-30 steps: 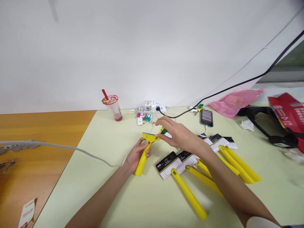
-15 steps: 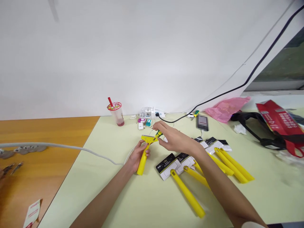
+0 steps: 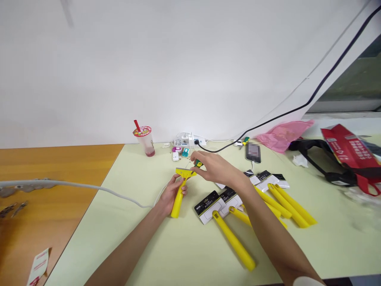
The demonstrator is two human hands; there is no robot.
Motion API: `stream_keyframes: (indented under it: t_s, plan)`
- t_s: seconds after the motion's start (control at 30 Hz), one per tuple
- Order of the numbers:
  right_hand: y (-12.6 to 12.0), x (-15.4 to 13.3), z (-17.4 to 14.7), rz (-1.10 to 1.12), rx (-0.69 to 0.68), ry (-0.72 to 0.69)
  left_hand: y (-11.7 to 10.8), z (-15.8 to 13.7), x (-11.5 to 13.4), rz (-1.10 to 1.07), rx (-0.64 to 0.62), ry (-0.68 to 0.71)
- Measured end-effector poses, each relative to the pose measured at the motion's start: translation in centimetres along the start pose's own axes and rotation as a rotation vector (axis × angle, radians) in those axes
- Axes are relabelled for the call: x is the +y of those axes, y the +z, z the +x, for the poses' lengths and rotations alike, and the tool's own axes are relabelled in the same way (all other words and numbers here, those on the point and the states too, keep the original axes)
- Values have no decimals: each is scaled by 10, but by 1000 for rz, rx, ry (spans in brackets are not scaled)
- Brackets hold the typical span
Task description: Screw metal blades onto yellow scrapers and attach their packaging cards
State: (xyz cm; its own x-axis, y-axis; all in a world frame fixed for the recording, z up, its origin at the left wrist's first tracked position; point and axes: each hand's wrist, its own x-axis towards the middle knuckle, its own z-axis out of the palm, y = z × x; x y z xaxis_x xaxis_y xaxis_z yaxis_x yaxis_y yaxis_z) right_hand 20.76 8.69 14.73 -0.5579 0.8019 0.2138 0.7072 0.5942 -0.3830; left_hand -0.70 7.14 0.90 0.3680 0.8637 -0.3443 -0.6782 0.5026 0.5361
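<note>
My left hand [image 3: 169, 196] is wrapped round the handle of a yellow scraper [image 3: 177, 203], whose wide head points away from me. In my right hand [image 3: 218, 170] is a small screwdriver with a green and yellow handle [image 3: 199, 163], pinched between the fingers. Its tip is at the right end of the scraper head; the exact contact is too small to make out. Under and beside my right forearm lie several yellow handles [image 3: 235, 242] and black-and-white packets [image 3: 209, 206].
A lidded cup with a red straw [image 3: 145, 143] stands near the wall. Behind my hands are a power strip [image 3: 186, 140] and small plastic cases [image 3: 185, 152]. A phone [image 3: 253, 152], pink bag [image 3: 282, 135], black strap [image 3: 315, 159] and red packaging [image 3: 351, 147] lie rightward.
My right hand and the screwdriver have shifted slightly, and the right forearm has moved a little left. My left hand keeps its hold on the scraper.
</note>
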Motion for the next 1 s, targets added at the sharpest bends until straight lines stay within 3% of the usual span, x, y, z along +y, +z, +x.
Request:
stream_keyframes:
  t_s: [0.17, 0.43, 0.63, 1.0]
  plan:
    - [-3, 1, -7, 126, -52, -84, 3, -2, 0, -1, 14, -6]
    - [5, 4, 2, 89, 15, -53, 4, -4, 0, -18, 14, -14]
    - [7, 4, -3, 155, -40, -91, 4, -4, 1, -20, 19, -13]
    - [7, 3, 1, 50, 4, -95, 4, -4, 2, -21, 9, -25]
